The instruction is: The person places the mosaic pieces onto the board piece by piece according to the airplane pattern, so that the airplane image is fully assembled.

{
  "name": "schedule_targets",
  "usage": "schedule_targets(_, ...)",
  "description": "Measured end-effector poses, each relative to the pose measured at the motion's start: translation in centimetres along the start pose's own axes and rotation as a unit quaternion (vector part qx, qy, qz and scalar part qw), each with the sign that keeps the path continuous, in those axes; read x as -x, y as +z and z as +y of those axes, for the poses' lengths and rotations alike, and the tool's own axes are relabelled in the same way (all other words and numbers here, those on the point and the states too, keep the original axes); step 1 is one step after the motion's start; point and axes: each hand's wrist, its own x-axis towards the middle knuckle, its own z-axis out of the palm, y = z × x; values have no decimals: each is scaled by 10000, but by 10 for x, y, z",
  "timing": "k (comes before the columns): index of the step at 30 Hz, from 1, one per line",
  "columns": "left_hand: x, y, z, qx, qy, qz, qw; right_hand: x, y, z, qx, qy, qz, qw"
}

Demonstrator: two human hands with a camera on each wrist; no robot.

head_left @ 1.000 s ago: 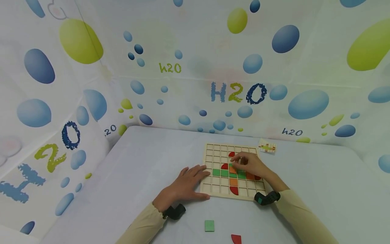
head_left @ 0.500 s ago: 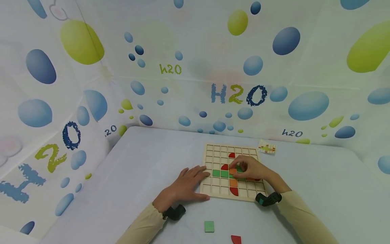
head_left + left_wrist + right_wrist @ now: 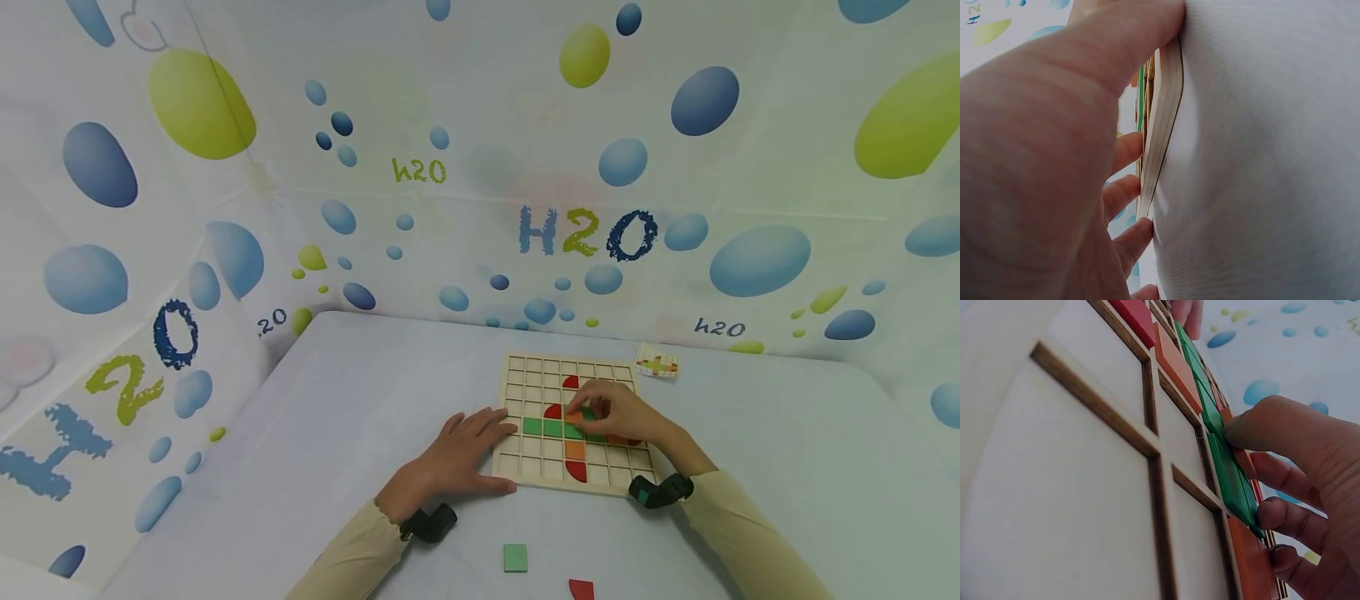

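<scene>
A light wooden grid board (image 3: 530, 462) lies on the white table, with green, orange and red tiles set in a cross pattern. My left hand (image 3: 457, 458) rests at its left edge, fingers spread and thumb at the near corner; the left wrist view shows the fingertips along the board's side. Over the middle of the board, my right hand (image 3: 618, 414) pinches an orange tile (image 3: 1245, 461) between thumb and index finger, tilted just above the row of green tiles (image 3: 1225, 465). Its other fingers touch down near the green and orange tiles on the right.
Nearer me on the table lie a loose green square tile (image 3: 515, 558) and a red quarter-round tile (image 3: 581, 589). A small pattern card (image 3: 657, 362) sits beyond the board's far right corner. A printed sheet (image 3: 450, 208) rises behind the table.
My right hand first came slightly nearer over the board's middle with the orange tile, which then shifted a little away, showing more of the green tile before it. My left hand has stayed put.
</scene>
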Motion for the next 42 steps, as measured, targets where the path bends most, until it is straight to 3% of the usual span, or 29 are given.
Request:
schedule_targets(20,3,0,1,55,106,3,9999,-2,6,-2,519,879,886,9908)
schedule_targets(25,4,-1,1,34,130,-2,9999,-5,9,-4,622,1058,904,9883)
schedule_targets(42,8,-1,-2,76,181,16,9998,-9,12,-6,733,1106,736,9884)
